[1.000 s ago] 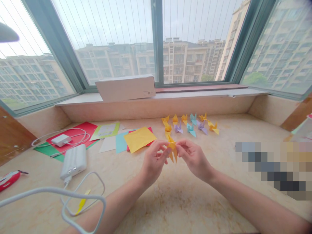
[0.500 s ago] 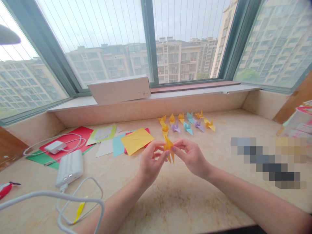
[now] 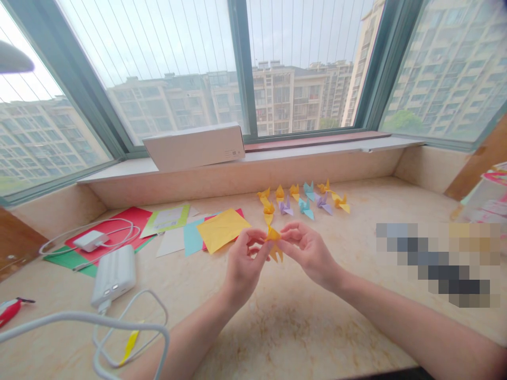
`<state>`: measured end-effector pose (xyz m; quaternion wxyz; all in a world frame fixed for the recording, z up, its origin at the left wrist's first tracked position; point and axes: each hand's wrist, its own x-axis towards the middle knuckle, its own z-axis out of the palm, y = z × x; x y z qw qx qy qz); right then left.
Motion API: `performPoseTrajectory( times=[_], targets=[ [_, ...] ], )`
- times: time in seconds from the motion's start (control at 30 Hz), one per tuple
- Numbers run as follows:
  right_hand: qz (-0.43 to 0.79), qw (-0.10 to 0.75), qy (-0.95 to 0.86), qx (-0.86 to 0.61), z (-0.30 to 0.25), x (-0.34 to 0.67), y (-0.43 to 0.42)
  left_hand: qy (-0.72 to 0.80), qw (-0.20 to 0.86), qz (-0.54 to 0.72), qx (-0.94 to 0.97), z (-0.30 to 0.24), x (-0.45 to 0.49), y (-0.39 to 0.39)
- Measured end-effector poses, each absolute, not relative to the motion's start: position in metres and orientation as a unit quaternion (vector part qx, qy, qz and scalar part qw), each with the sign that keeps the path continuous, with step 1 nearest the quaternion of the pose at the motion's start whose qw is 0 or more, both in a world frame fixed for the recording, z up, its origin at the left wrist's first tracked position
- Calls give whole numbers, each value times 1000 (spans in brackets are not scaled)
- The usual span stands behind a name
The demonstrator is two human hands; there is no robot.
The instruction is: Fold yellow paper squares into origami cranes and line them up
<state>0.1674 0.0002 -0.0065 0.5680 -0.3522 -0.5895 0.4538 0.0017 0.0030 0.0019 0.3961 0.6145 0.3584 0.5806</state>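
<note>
Between my two hands is a yellow-orange origami crane (image 3: 273, 234), partly hidden by the fingers, with pointed ends hanging below. My left hand (image 3: 249, 258) pinches its left side between thumb and fingers. On the opposite side my right hand (image 3: 311, 250) grips it the same way, thumb against the paper. Just beyond the hands, several folded paper cranes stand in two rows, among them a yellow one (image 3: 268, 209), a light blue one (image 3: 306, 207) and a purple one (image 3: 324, 202).
Left of the hands lie a yellow paper sheet (image 3: 222, 230), a blue sheet (image 3: 193, 237) and a red sheet (image 3: 119, 221). A white power bank (image 3: 114, 274) with a looping cable (image 3: 79, 317) is nearer. A white box (image 3: 196, 149) rests on the sill; a plastic container (image 3: 489, 198) stands right.
The crane has tilted in my fingers: its upper point now sits lower and the paper looks more spread. Both hands stay in nearly the same place.
</note>
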Motion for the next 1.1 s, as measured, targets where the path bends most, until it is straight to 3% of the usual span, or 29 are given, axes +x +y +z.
performPoseTrajectory(
  times=[0.6,0.83,1.1],
  targets=[
    [396,575,-579,-422,0,166,-4,342,496,516,609,5,2,3],
    [334,577,-616,-420,-3,166,-3,376,482,517,599,6,2,2],
    [346,562,-623,-419,3,168,-6,362,481,521,605,8,3,1]
  ],
)
